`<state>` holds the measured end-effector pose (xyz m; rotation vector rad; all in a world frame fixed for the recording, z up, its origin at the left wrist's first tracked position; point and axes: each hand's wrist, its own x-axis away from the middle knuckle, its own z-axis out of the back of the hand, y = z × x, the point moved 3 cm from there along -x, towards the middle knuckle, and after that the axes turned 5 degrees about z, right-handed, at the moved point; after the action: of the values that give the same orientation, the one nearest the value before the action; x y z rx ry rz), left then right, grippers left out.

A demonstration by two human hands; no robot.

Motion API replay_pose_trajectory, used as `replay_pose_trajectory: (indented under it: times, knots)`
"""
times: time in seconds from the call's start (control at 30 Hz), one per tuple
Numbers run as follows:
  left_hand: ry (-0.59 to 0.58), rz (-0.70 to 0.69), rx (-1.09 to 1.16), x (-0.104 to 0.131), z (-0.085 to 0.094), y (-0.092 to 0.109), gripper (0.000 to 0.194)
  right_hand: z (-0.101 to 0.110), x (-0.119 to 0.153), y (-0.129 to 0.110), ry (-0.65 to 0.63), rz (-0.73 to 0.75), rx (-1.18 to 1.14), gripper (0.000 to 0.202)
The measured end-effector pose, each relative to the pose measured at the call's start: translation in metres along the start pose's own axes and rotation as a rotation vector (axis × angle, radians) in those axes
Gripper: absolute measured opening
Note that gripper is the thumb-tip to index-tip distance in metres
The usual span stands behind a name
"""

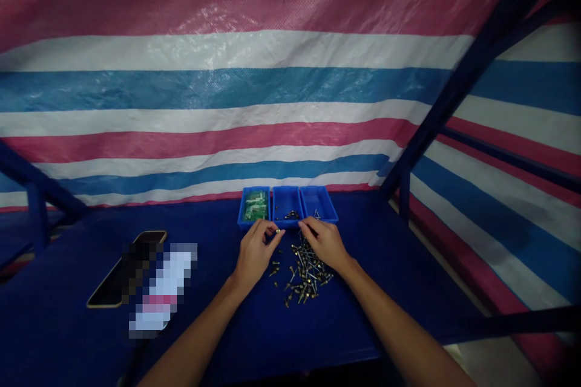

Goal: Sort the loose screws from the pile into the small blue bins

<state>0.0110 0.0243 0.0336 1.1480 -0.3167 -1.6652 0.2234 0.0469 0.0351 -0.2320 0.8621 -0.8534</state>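
Note:
My left hand (255, 254) is closed in a pinch, with a small brass-coloured metal piece (278, 231) between thumb and forefinger. Its exact kind is too small to tell. My right hand (327, 246) hovers over the far edge of a pile of screw-like metal parts (307, 275), thumb and forefinger pressed together. Whether anything sits in that pinch is hidden. The pile mixes long thin silver shanks with brass and dark ends. A few loose pieces (275, 268) lie to its left, below my left hand.
Three blue bins stand side by side behind my hands. Green items fill the left bin (239, 217); the middle bin (285, 188) has a few dark small parts, the right bin (334, 208) a few thin pins. Left on the blue table (218, 326) lie a phone (106, 284) and a blurred-out pale object (166, 284).

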Motion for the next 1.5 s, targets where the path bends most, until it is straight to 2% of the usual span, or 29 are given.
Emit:
replay_pose_trajectory:
  times: [0.37, 0.67, 0.97, 1.3, 1.5]
  knots:
    - [0.002, -0.047, 0.004, 0.0, 0.001, 0.0, 0.013, -0.001, 0.0, 0.001, -0.008, 0.003, 0.005, 0.031]
    - [-0.021, -0.08, -0.011, 0.001, -0.002, -0.002, 0.027, 0.0, -0.001, -0.001, -0.013, 0.001, -0.016, 0.03]
    - [0.001, -0.012, -0.016, -0.003, 0.003, 0.0, 0.032, -0.002, 0.0, 0.001, -0.028, 0.001, -0.003, 0.029]
    - [0.06, 0.068, 0.013, -0.005, 0.001, -0.006, 0.022, -0.002, 0.0, 0.001, -0.029, -0.005, 0.004, 0.029]
    - [-0.006, 0.159, 0.029, -0.005, -0.003, -0.015, 0.028, -0.003, 0.0, 0.001, -0.022, -0.004, 0.004, 0.029]
